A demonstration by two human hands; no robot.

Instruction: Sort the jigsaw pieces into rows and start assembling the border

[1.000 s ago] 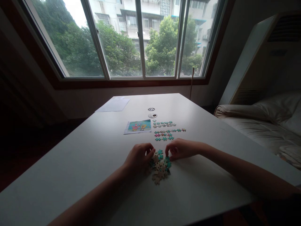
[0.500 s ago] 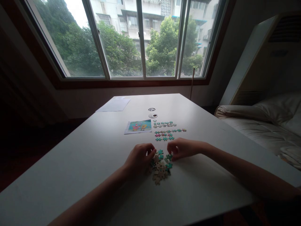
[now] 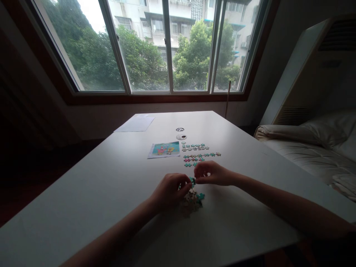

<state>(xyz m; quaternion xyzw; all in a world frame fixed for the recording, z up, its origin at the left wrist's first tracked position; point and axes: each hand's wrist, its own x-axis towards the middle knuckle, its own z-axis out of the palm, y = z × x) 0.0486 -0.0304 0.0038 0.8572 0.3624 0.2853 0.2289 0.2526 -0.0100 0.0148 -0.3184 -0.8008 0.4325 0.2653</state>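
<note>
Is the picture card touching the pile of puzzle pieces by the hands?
Apart. The head view shows bare table between the picture card and the pile.

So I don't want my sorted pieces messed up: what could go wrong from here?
1. The right hand is close beside the nearest of the sorted rows; a careless knuckle or wrist could scatter them.
2. The teal piece seems pinched between the fingers of the right hand and the left hand, just above the loose pile; if it slips, it mixes back in.
3. The light is dim, so similar teal pieces may be confused.
</note>
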